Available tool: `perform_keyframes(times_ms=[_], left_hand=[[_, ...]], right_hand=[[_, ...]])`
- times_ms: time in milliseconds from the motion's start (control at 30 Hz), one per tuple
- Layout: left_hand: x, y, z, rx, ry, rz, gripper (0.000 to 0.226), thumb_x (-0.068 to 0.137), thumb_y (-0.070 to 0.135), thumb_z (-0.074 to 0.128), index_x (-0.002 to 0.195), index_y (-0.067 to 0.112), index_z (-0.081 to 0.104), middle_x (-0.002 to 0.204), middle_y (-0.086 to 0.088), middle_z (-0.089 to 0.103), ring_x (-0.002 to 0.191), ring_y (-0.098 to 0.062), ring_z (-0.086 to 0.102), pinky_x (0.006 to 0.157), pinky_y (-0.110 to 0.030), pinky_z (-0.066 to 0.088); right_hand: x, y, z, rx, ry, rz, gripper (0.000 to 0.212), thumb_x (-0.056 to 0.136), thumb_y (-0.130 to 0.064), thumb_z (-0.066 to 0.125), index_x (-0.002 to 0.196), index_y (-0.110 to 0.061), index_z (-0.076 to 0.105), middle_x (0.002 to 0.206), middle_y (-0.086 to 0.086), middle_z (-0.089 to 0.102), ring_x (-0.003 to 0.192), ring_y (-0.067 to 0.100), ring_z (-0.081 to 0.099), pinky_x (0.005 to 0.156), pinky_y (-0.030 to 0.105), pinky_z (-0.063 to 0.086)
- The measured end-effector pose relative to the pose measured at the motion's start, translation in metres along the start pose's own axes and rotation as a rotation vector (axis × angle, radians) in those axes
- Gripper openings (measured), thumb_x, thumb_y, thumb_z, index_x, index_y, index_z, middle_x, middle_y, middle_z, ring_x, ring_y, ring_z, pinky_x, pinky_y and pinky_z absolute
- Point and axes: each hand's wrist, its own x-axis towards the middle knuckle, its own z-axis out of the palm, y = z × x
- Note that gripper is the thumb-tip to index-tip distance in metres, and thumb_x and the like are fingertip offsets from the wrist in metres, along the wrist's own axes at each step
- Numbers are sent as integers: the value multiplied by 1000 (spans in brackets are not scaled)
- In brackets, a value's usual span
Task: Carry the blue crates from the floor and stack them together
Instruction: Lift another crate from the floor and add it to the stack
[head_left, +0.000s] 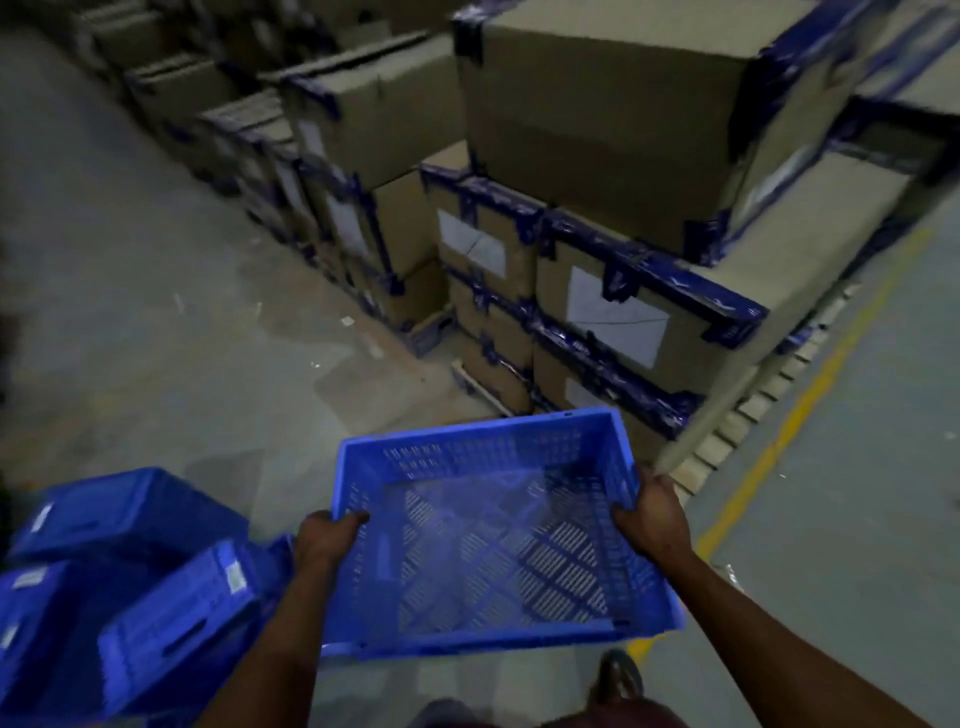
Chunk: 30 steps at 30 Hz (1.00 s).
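While you carry it, the perforated blue plastic crate (488, 530) hangs at six o'clock.
Your left hand (324, 540) and right hand (652, 519) curl fingers over its rims; bare concrete floor (130, 312) opens at ten o'clock.

Bright blue crate (488, 530) with slotted lattice floor; brown cardboard boxes (613, 124) edged in dark blue tape; yellow floor line (810, 405).
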Motion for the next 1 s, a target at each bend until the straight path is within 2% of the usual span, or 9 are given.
perform_keyframes(times_ms=[233, 500, 567, 633, 700, 733, 833, 933, 1000], left_hand=[[34, 51, -4, 93, -230, 208, 43, 71, 49, 83, 80, 7, 76, 73, -14, 73, 68, -31, 70, 62, -36, 55], [9, 116, 10, 170, -454, 421, 47, 75, 46, 85, 84, 3, 67, 73, -17, 68, 68, -33, 68, 66, -48, 57], [-18, 134, 23, 217, -522, 477, 47, 73, 46, 86, 79, 4, 67, 78, -20, 70, 73, -35, 70, 71, -54, 60], [-52, 146, 39, 224, -584, 567, 39, 81, 36, 84, 77, 3, 65, 90, -20, 70, 82, -32, 68, 74, -49, 56], [-92, 154, 56, 229, -662, 615, 39, 84, 36, 82, 96, 3, 68, 106, -18, 69, 93, -30, 66, 75, -40, 49], [-112, 157, 67, 242, -698, 625, 55, 78, 45, 83, 105, -1, 69, 110, -18, 70, 96, -32, 68, 74, -40, 50], [-153, 157, 115, 282, -768, 685, 78, 52, 62, 81, 102, 3, 73, 100, -19, 75, 87, -35, 73, 75, -50, 61], [-239, 148, 118, 332, -799, 777, 61, 70, 50, 83, 106, 1, 72, 100, -17, 73, 87, -34, 71, 72, -41, 56], [-284, 137, 134, 370, -825, 834, 67, 63, 57, 79, 105, 5, 74, 99, -15, 74, 86, -33, 71, 71, -39, 56]], right_hand=[[-74, -16, 17, 81, 283, 297, 67, 79, -19, 72, 142, -10, 50, 115, 30, 57, 103, 48, 63, 86, 46, 53], [-183, -8, 31, 284, 607, 643, 75, 64, -37, 68, 136, -16, 59, 109, 20, 70, 100, 38, 69, 85, 42, 55], [-217, 3, 27, 320, 690, 716, 72, 61, -39, 64, 130, -18, 63, 103, 18, 72, 95, 35, 71, 82, 40, 56], [-253, 16, 22, 343, 763, 782, 74, 58, -44, 59, 127, -19, 64, 100, 16, 73, 93, 34, 71, 81, 40, 57], [-289, 30, 17, 351, 821, 840, 69, 58, -46, 59, 122, -20, 66, 96, 16, 73, 91, 35, 71, 79, 41, 58], [-308, 36, 14, 357, 848, 869, 65, 59, -45, 60, 119, -20, 67, 94, 15, 73, 89, 35, 71, 77, 41, 59], [-363, 60, 5, 376, 912, 950, 52, 63, -40, 66, 110, -19, 67, 90, 14, 73, 85, 35, 71, 75, 41, 59], [-422, 86, 1, 393, 961, 1013, 52, 58, -43, 64, 104, -18, 68, 86, 10, 74, 82, 33, 72, 75, 40, 59], [-460, 103, 5, 421, 997, 1055, 47, 59, -42, 63, 99, -18, 68, 82, 9, 74, 79, 32, 71, 74, 41, 59]])
